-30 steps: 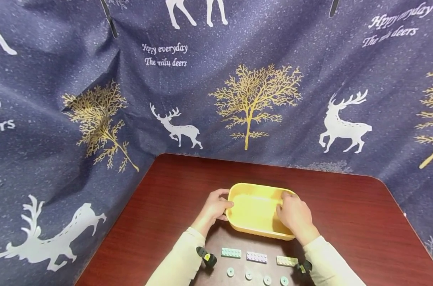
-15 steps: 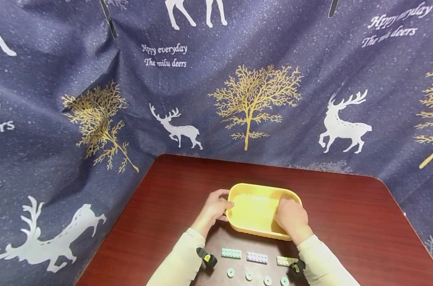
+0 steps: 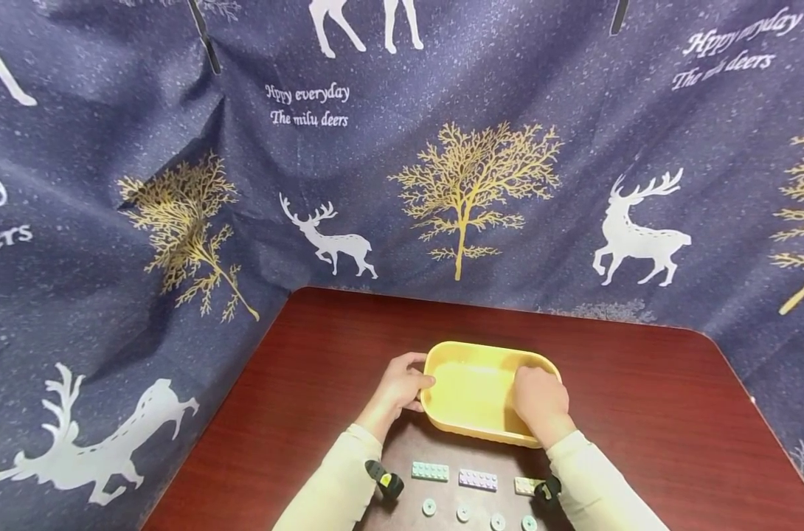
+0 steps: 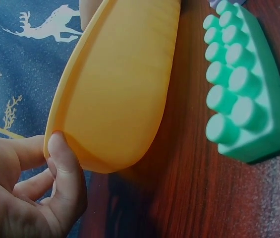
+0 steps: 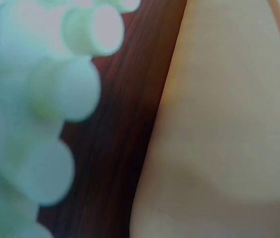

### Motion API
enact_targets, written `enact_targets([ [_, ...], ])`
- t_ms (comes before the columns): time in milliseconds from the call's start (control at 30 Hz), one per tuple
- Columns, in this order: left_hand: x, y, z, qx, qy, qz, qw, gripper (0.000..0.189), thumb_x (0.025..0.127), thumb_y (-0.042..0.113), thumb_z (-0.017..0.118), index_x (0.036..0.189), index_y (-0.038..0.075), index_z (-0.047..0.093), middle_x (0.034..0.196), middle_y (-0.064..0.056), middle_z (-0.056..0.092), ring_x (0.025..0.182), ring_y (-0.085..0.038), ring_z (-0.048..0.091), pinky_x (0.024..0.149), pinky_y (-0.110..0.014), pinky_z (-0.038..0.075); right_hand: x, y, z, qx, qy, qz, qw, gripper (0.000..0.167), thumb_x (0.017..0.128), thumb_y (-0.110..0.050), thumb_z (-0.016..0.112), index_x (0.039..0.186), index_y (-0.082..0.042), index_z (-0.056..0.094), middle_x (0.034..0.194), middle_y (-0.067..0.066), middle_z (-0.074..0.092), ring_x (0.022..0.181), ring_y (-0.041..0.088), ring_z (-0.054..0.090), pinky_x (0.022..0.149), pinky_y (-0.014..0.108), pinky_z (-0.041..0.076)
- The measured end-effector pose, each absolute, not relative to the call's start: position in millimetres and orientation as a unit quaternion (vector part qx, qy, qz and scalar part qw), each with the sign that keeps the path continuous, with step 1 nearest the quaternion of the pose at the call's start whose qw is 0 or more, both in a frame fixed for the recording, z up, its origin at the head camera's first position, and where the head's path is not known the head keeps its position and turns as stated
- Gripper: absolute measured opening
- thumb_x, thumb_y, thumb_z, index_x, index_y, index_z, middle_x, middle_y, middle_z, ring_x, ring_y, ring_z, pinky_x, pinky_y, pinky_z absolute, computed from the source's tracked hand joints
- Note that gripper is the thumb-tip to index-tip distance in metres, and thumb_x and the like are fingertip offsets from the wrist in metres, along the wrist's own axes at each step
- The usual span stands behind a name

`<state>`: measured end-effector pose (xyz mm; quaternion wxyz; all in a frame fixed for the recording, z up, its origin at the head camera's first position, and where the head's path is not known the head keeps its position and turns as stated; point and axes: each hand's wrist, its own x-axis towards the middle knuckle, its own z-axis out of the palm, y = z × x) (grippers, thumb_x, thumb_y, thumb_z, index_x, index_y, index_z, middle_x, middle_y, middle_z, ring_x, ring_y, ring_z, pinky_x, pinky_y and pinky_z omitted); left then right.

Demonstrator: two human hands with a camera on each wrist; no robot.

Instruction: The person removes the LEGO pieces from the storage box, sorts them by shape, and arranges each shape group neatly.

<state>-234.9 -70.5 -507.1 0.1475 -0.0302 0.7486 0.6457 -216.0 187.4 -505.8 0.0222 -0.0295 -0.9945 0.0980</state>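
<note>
A yellow rectangular tub (image 3: 471, 391) with rounded corners is at the middle of the table. My left hand (image 3: 402, 381) grips its left end; in the left wrist view the thumb of my left hand (image 4: 63, 193) lies against the outer wall of the tub (image 4: 125, 79) near the rim. Over the tub's right part, my right hand (image 3: 540, 398) reaches inside, back of the hand up, its fingertips hidden. The right wrist view has only the tub's wall (image 5: 229, 114) and a blurred pale brick (image 5: 75, 89), with no hand in it.
In front of the tub lie a mint-green toy brick (image 3: 431, 471), a lilac brick (image 3: 478, 480) and a pale yellow brick (image 3: 524, 486), partly behind the right wrist strap (image 3: 548, 490). Several small round pieces (image 3: 463, 513) line up nearer the table's front. A printed cloth (image 3: 375, 147) hangs behind.
My right hand has moved left and inward from the tub's right rim, its visible fingers dropping out of sight inside. The left hand and the tub have barely moved.
</note>
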Motion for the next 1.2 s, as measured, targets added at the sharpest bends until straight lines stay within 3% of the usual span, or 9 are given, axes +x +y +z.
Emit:
enact_targets([
  [400,-235.8,-68.8,-509.1,-0.031,0.751,0.643,0.146,0.053,0.088,0.002,0.072,0.140,0.005,0.058,0.091,-0.014,0.068,0.066,-0.026,0.068,0.044,-0.027,0.057,-216.4,189.7,-508.9,-0.011,-0.996,0.086,0.027,0.016,0.092,0.002,0.051,0.086,-0.003,0.066,0.078,0.019,0.071,0.067,0.043,0.068,0.050,0.061,0.056],
  [700,-235.9,-69.1,-508.5,-0.032,0.746,0.648,0.148,0.054,0.089,0.000,0.072,0.140,0.004,0.057,0.091,-0.015,0.067,0.065,-0.025,0.069,0.044,-0.027,0.058,-210.2,185.9,-502.2,0.032,-0.992,0.083,0.085,0.012,0.091,-0.009,0.062,0.082,-0.013,0.068,0.073,0.014,0.068,0.063,0.043,0.066,0.048,0.056,0.055],
  [833,-236.0,-69.5,-507.1,-0.031,0.745,0.649,0.150,0.054,0.088,0.000,0.072,0.140,0.004,0.057,0.092,-0.015,0.068,0.066,-0.026,0.069,0.044,-0.028,0.058,-205.8,184.8,-497.2,0.035,-0.990,0.088,0.102,0.003,0.086,-0.015,0.070,0.088,-0.014,0.072,0.079,0.014,0.067,0.066,0.043,0.066,0.049,0.056,0.056],
  [933,-236.1,-69.8,-505.9,-0.030,0.745,0.649,0.150,0.054,0.088,0.000,0.072,0.140,0.004,0.057,0.091,-0.015,0.068,0.067,-0.027,0.070,0.045,-0.028,0.059,-202.4,185.1,-491.0,0.038,-0.988,0.101,0.110,0.011,0.081,-0.015,0.073,0.089,-0.010,0.068,0.080,0.015,0.065,0.068,0.042,0.066,0.048,0.056,0.055],
  [1067,-235.8,-69.6,-505.4,-0.028,0.744,0.651,0.147,0.054,0.089,0.000,0.071,0.141,0.003,0.057,0.090,-0.014,0.067,0.066,-0.026,0.069,0.044,-0.028,0.058,-198.2,188.4,-485.1,0.031,-0.984,0.131,0.119,0.013,0.078,-0.014,0.070,0.084,-0.011,0.059,0.075,0.013,0.065,0.064,0.042,0.064,0.044,0.055,0.050],
  [1200,-235.0,-68.9,-506.1,-0.030,0.744,0.651,0.148,0.054,0.089,0.000,0.070,0.141,0.003,0.057,0.090,-0.014,0.065,0.066,-0.026,0.069,0.044,-0.027,0.057,-192.0,194.4,-483.8,0.013,-0.977,0.163,0.133,0.017,0.077,-0.013,0.066,0.093,-0.010,0.064,0.083,0.013,0.071,0.061,0.042,0.063,0.044,0.054,0.048],
])
